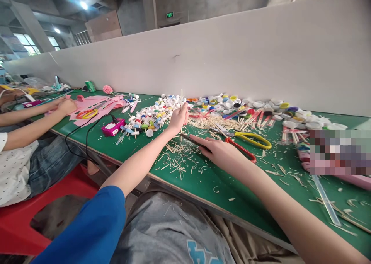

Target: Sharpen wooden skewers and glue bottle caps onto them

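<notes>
My left hand (pixel 177 121) is closed around a thin wooden stick (pixel 181 96), which stands upright with its lower end close to the green tabletop (pixel 214 194). In my right hand (pixel 216 150) is a knife with a dark handle (pixel 204 146), and its blade (pixel 187 137) meets the stick just below my left hand. Pale wood shavings (pixel 181 157) lie scattered under both hands. A heap of small white and coloured caps (pixel 158 113) sits beyond my left forearm. Yellow-handled scissors (pixel 252 138) and a red-orange handle (pixel 243 152) rest just past my right hand.
Bottle caps (pixel 232 101) lie along the grey partition (pixel 232 55). A pink box (pixel 113 128) with a black cable stands at left. Beside it, a co-worker's hands (pixel 66 105) touch pink sheets (pixel 92 105). A clear strip (pixel 326 202) lies at right.
</notes>
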Demonstrator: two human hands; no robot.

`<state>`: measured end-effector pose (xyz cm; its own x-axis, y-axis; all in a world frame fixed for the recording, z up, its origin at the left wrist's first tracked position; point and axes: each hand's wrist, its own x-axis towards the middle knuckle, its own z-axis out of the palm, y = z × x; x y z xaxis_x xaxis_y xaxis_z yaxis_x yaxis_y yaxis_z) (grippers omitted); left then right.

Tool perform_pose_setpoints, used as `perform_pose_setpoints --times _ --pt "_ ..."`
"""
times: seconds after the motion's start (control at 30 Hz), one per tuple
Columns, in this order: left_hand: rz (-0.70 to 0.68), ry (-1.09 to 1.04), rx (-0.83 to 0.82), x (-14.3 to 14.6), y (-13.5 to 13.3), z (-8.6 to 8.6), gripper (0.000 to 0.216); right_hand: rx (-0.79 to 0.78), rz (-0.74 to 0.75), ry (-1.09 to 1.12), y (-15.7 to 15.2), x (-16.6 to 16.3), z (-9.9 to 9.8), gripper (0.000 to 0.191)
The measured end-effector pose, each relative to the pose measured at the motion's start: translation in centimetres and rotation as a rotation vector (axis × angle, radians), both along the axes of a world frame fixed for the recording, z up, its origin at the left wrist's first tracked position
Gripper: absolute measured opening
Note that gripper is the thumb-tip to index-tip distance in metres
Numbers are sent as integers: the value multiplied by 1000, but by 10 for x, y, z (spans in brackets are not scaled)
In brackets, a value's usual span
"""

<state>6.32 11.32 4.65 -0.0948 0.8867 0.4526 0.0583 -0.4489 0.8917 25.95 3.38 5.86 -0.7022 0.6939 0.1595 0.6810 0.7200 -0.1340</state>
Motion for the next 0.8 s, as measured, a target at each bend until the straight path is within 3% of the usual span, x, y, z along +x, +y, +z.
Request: perform_pose_setpoints --times 0.2,0.6,0.8 --pt "12 15 -8 -1 1 -2 60 -85 71 14 5 -6 3 55" --pt "-1 21 -6 -5 5 -4 61 -140 44 -14 1 -8 6 55" --pt "-27 32 -30 -2 5 -7 61 -290 -19 19 -2 5 4 54"
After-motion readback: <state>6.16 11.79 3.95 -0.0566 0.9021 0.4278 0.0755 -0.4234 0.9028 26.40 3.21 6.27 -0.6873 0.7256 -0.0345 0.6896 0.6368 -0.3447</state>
